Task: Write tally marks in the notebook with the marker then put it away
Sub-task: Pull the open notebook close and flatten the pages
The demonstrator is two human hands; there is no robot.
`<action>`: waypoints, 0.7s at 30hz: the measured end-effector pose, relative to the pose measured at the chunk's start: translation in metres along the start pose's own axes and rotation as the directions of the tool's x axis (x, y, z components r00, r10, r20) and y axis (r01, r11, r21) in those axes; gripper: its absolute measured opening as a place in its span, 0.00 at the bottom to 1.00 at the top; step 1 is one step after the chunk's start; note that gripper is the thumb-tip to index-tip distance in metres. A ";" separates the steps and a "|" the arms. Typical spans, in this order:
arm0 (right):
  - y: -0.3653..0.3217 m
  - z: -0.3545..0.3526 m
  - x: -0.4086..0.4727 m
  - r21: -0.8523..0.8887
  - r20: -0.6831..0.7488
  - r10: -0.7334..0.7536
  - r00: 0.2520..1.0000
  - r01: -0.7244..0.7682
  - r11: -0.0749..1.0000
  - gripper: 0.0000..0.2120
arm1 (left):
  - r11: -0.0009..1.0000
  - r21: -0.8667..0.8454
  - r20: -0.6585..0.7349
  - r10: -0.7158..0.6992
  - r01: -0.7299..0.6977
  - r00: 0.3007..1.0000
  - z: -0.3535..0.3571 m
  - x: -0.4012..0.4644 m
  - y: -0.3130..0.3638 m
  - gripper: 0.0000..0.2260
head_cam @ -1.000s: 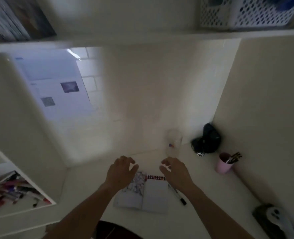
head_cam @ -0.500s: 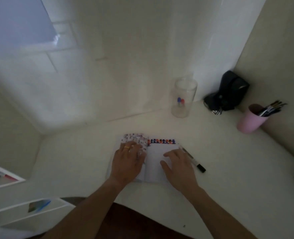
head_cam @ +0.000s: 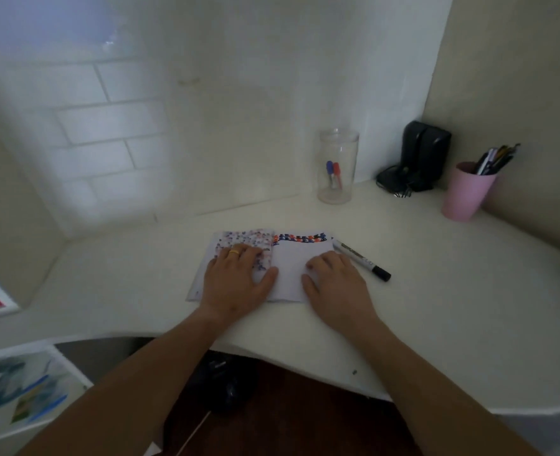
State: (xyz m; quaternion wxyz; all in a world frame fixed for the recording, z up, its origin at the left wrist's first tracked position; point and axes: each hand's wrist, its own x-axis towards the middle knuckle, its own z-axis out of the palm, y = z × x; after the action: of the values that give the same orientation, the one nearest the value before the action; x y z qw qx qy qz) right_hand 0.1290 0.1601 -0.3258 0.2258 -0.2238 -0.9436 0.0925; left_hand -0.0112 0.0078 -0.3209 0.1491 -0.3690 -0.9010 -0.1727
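Observation:
An open notebook [head_cam: 290,264] lies on the white desk [head_cam: 436,307]. Its left page is full of coloured marks, and a row of blue and red marks runs along the top of its right page. My left hand [head_cam: 239,278] rests flat on the left page, fingers spread, with a ring on one finger. My right hand [head_cam: 336,281] lies flat on the right page, holding nothing. A black-capped marker [head_cam: 360,259] lies on the desk just right of the notebook, close beside my right hand's fingers.
A clear jar [head_cam: 337,166] holding a blue and a red marker stands at the back wall. Further right are a black device [head_cam: 416,159] with cables and a pink cup [head_cam: 467,190] of pens. Open shelves [head_cam: 18,390] sit at lower left. The desk's curved front edge is near my arms.
The view has tilted down from the shelf and wall to the desk. Both hands came down from above the notebook and now press flat on its pages.

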 end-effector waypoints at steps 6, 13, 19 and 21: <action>-0.001 -0.004 -0.006 0.001 0.019 0.018 1.000 -0.018 1.000 0.17 | 0.998 0.027 0.070 -0.055 0.054 0.996 -0.011 -0.014 0.009 0.36; -0.005 -0.007 -0.003 -0.049 0.004 0.046 0.999 -0.046 0.998 0.19 | 0.997 0.011 0.084 -0.081 0.080 0.993 -0.019 -0.023 0.012 0.37; -0.004 -0.002 0.007 -0.038 0.023 0.032 0.999 -0.031 0.999 0.14 | 0.997 0.069 0.201 -0.057 0.044 0.978 -0.016 -0.006 0.006 0.33; -0.001 -0.011 0.013 -0.022 0.057 0.013 0.998 -0.012 1.000 0.13 | 0.997 0.079 0.324 -0.047 0.022 0.945 -0.026 0.015 0.003 0.32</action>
State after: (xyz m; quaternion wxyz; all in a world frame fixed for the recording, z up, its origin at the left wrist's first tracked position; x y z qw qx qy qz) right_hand 0.1235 0.1662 -0.3114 0.1956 -0.2293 -0.9492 0.0901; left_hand -0.0152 0.0080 -0.2914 0.0087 -0.3710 -0.9253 -0.0785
